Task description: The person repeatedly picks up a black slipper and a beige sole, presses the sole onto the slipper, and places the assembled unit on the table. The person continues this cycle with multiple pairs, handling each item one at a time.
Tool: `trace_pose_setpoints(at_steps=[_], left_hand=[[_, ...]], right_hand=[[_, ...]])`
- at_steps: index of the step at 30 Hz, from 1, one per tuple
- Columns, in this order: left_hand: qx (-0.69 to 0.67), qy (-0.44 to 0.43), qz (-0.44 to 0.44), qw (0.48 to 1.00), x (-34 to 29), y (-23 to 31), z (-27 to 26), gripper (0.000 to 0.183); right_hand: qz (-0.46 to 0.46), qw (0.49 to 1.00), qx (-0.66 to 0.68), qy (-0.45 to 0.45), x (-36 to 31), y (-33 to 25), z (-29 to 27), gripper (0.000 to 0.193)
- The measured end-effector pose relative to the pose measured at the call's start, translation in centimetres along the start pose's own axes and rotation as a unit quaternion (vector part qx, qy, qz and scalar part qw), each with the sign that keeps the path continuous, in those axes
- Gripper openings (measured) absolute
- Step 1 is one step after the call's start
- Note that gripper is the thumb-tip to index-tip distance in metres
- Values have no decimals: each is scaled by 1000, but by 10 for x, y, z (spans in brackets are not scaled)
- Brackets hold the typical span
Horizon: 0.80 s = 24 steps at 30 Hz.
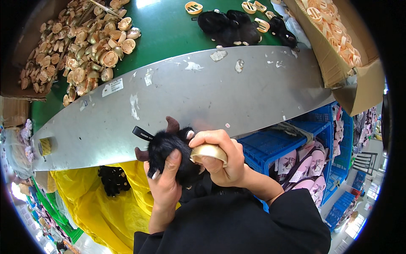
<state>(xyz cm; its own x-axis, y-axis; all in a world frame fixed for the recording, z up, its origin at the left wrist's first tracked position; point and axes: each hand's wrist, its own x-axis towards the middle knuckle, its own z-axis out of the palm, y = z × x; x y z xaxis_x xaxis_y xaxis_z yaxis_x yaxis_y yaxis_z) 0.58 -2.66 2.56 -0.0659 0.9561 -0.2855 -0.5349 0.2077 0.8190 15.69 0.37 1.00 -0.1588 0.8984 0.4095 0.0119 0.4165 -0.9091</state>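
Near the grey metal table edge point(203, 97), the left hand point(163, 180) wraps closed around a black furry toy head point(171, 152) with brown horns, thumb pressed into the fur. The right hand point(222, 158) grips a gold plastic muzzle piece point(209, 152) tightly against the toy's right side. A heap of similar gold pieces point(80, 46) lies far left on the green surface point(165, 29).

Fluffy black plush toy point(171, 154), glossy gold plastic snout piece point(209, 152), scuffed matt metal ledge point(203, 95).

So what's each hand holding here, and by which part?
The left hand grips the black furry toy head around its body. The right hand pinches a gold, snout-shaped piece by its rim against the fur.
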Motion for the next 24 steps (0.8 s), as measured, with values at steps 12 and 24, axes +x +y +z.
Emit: trace_pose_setpoints(at_steps=[12,24], left_hand=[[243,46,146,958,5,-8,17,14],[141,38,84,986,11,-22,-11,22]], right_hand=[[-173,956,-211,107,12,26,15,33],[-127,972,-187,-68,14,36,6,60]])
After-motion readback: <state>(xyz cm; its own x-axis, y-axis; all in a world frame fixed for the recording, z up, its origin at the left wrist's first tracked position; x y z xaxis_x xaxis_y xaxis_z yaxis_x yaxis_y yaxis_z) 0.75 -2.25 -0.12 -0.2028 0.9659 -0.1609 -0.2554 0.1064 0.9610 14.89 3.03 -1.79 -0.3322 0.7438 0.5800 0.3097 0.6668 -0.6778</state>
